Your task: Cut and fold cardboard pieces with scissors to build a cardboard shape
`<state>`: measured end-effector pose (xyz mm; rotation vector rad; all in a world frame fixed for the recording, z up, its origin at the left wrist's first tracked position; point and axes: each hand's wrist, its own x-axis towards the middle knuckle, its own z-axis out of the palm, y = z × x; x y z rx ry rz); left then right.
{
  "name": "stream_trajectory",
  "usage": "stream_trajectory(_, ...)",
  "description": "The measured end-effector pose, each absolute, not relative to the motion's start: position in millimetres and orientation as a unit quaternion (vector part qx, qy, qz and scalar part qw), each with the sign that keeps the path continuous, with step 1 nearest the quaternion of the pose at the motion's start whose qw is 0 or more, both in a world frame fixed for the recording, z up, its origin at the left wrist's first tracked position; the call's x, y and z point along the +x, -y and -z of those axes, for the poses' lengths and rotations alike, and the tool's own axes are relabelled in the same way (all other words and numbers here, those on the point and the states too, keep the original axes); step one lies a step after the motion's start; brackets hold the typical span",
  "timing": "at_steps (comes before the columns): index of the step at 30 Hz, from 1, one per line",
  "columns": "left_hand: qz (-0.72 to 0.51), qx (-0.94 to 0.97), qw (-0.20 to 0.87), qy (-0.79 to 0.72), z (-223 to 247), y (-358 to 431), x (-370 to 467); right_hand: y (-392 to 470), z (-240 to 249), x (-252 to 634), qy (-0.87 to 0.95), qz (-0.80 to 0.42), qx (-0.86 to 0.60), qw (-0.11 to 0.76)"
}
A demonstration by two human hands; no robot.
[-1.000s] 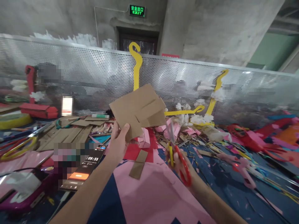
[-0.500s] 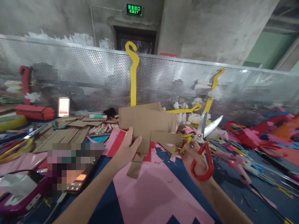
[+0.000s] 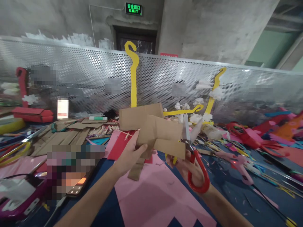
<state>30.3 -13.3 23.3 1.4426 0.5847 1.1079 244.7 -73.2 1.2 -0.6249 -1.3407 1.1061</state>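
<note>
My left hand [image 3: 132, 151] grips the left side of a folded piece of brown cardboard [image 3: 163, 129], its thumb on the front. My right hand [image 3: 189, 167] holds red-handled scissors [image 3: 200, 176], whose blades point up beside the cardboard's right edge. Yellow strips [image 3: 174, 158] show at the fingers of the same hand, just below a cardboard flap. A second cardboard piece [image 3: 130, 118] with a tall yellow hook [image 3: 133, 82] stands behind. Under my hands lies pink paper [image 3: 153, 192], with red paper [image 3: 117, 145] farther back.
Cardboard scraps [image 3: 61, 142], a phone [image 3: 79, 186] and a purple box [image 3: 19, 201] lie at the left. On the right are a pink glue gun [image 3: 239, 164] and red paper shapes [image 3: 251, 135]. A perforated metal screen [image 3: 94, 78] runs behind the table.
The scissors have moved left and down toward the cardboard, and their blades look less spread. The held cardboard has tilted, its right side shifting slightly right and down.
</note>
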Motion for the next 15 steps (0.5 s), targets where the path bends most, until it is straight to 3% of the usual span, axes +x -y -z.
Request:
stream_trajectory(9,-0.562,0.555,0.546,-0.279,-27.0,-12.5,0.8,86.9,-19.0,268.9,0.657,-0.460,-0.434,0.411)
stream_trajectory(15,-0.535,0.568,0.578,-0.239,-34.2,-16.7,-11.5,82.7,-16.3,267.8,0.664,-0.426,-0.474,0.391)
